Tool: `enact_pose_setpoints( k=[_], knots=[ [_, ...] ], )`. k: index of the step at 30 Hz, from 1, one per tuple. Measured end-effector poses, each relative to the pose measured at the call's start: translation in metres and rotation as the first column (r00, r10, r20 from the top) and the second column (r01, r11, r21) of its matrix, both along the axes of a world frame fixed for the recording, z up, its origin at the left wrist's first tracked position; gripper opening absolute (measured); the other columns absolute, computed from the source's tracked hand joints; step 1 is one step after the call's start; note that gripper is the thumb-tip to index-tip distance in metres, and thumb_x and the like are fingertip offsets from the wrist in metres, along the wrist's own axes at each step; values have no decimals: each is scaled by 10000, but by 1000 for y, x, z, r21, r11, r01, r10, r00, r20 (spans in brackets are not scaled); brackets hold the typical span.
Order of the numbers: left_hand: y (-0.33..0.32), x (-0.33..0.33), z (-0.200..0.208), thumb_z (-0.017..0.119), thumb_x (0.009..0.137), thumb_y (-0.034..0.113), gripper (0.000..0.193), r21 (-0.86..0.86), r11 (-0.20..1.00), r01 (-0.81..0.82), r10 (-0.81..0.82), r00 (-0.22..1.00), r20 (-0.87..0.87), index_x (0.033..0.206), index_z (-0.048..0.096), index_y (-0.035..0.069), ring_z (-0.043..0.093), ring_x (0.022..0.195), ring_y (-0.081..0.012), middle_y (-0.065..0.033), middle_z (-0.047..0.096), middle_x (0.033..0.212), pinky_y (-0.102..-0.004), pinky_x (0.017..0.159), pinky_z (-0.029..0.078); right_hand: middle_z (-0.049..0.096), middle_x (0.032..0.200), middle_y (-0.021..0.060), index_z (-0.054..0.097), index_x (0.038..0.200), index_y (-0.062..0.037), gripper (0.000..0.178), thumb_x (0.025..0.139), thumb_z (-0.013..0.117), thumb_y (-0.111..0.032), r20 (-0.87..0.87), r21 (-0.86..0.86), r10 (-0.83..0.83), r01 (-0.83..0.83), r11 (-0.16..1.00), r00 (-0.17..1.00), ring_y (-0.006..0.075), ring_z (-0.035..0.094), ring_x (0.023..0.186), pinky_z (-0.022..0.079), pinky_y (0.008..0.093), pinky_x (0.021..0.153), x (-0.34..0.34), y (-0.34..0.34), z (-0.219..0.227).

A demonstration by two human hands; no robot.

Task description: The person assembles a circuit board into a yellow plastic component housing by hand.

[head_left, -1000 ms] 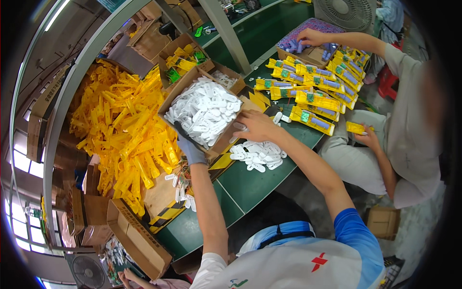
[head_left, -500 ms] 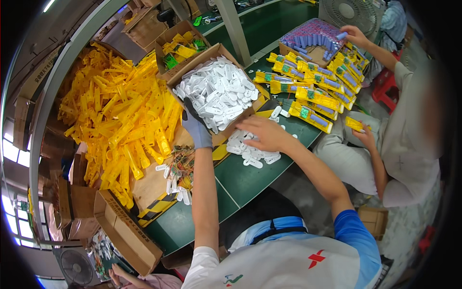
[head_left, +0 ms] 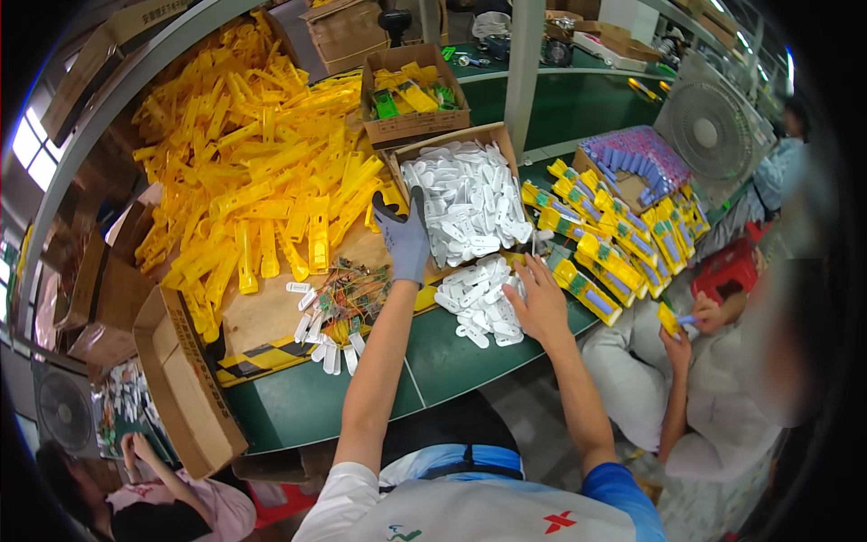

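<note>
My left hand (head_left: 405,237), in a grey glove, grips the near left wall of a cardboard box (head_left: 452,137) filled with white plastic parts (head_left: 470,197). My bare right hand (head_left: 539,298) lies with spread fingers on a loose heap of the same white parts (head_left: 477,298) on the green table (head_left: 433,361), just in front of the box. Its fingers hold nothing that I can see.
A big pile of yellow plastic housings (head_left: 253,154) covers the table's left. Small circuit boards with wires (head_left: 343,303) lie near my left forearm. Assembled yellow units (head_left: 605,253) line the right, where a seated person (head_left: 722,379) holds one. Fans (head_left: 709,126), cartons (head_left: 185,379).
The view has swung right and down. The box now sits flatter on the table, my left hand is still on its wall, and my right hand has lowered onto the loose heap.
</note>
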State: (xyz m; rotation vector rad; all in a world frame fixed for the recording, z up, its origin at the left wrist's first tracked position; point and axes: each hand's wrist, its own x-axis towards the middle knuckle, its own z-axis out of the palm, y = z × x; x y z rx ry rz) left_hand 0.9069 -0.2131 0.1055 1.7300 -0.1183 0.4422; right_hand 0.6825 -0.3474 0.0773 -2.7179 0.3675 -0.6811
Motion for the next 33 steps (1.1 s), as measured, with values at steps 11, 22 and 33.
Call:
enact_pose_setpoints(
  k=[11,22,33],
  knots=[
    [32,118,21,655,933,208,415,-201,952,231,-210,971,117,1259,539,-21,562,1037,-230,-161,591,1167,-322,920,444,663,1045,100,673,1030,-40,248,836,689,-194,281,37,0,-11,999,960,296,595,1024,455,421,895,19,-16,19],
    [-17,219,64,788,739,392,703,799,598,68,-339,924,175,1357,540,167,386,1331,-439,-281,263,1513,-413,1095,364,682,896,163,644,984,-40,389,828,693,-393,-363,-97,-352,341,935,863,334,684,787,543,437,670,64,-67,46],
    [23,244,76,784,760,324,565,747,655,113,-358,917,174,1230,620,55,550,1153,-354,-184,579,1246,-419,975,457,683,998,207,654,1108,-38,369,776,738,-174,-331,27,-312,339,940,891,384,666,915,532,468,829,72,-76,41]
  ],
)
